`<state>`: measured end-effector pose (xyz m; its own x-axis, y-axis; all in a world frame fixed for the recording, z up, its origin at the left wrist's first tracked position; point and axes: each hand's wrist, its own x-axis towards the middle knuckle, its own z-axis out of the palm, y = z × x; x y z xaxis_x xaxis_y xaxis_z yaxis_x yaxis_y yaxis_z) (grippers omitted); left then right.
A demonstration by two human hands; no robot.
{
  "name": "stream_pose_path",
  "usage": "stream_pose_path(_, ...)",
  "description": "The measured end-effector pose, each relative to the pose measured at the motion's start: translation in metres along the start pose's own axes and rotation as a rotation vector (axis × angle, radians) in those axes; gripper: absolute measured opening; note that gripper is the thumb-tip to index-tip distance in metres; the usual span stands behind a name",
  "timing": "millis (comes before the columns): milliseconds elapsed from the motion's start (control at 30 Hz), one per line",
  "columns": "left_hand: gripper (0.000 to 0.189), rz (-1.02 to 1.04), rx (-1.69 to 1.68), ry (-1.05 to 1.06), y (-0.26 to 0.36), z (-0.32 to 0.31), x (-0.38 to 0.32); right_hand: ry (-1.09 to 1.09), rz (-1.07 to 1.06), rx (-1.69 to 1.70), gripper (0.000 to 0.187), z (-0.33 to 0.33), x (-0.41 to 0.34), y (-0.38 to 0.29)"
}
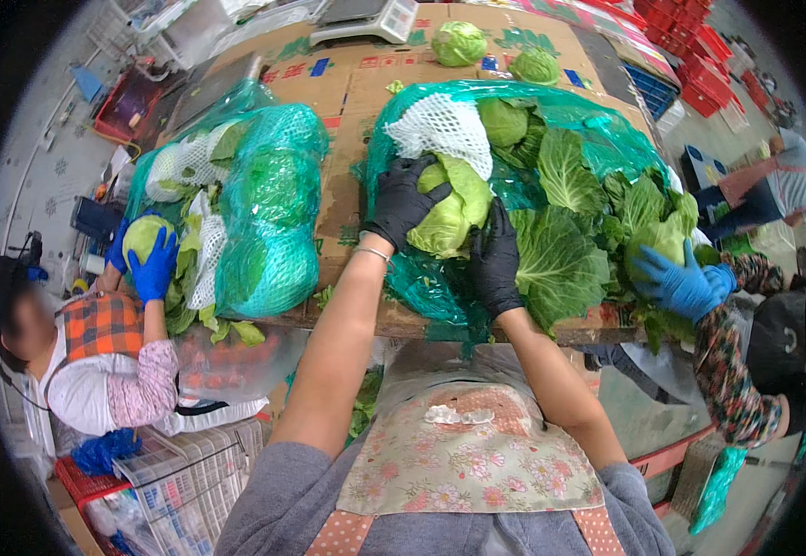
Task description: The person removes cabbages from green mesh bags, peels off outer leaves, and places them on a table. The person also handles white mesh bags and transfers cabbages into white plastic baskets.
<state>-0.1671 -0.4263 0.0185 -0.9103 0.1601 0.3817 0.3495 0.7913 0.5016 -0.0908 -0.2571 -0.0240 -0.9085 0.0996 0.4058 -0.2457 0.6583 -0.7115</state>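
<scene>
A pale green cabbage (448, 215) with loose outer leaves rests on a green plastic bag (417, 285) in front of me. My left hand (406, 201), in a black glove, grips its upper left side with the fingers spread over it. From the lower right, my black-gloved right hand (496, 260) presses against the same cabbage. White foam netting (444, 125) lies against its far side. Just beyond, another cabbage (503, 121) sits in the bag. Large detached cabbage leaves (561, 260) lie to the right of my right hand.
At left, a co-worker's blue-gloved hands (152, 264) hold a cabbage beside a filled green bag (274, 208). Another co-worker's blue-gloved hands (681, 281) hold a cabbage at right. Two cabbages (458, 44) and a weighing scale (364, 19) stand on the cardboard-covered table (347, 132).
</scene>
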Motion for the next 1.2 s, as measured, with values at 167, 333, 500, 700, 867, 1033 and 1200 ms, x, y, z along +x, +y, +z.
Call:
stream_pose_path(167,0.058,-0.019,0.264,-0.295,0.023,-0.021,0.021,-0.001,0.046,0.113,0.057,-0.001,-0.003,0.003)
stream_pose_path(333,0.058,0.091,0.347,-0.282,0.052,-0.026,0.026,-0.104,-0.274,-0.219,0.061,-0.023,-0.004,0.009)
stream_pose_path(500,0.055,0.069,0.286,-0.305,0.038,0.0,0.03,-0.228,0.04,-0.322,0.06,-0.029,-0.019,0.015)
stream_pose_path(700,0.058,-0.032,-0.079,-0.415,-0.016,0.023,0.059,-0.458,-0.084,-0.63,0.056,-0.012,-0.032,0.039)
stream_pose_path(867,0.052,-0.324,-0.831,-0.471,-0.032,-0.004,0.04,-0.315,0.063,-0.058,0.062,-0.013,-0.03,0.038)
stream_pose_path(1033,0.053,0.01,-0.147,-0.047,0.016,-0.013,-0.026,-0.177,0.069,0.528,0.087,-0.008,-0.034,0.009)
stream_pose_path(1200,0.058,0.079,-0.003,-0.066,0.034,-0.014,-0.055,0.049,0.202,0.839,0.074,0.009,-0.011,-0.011)
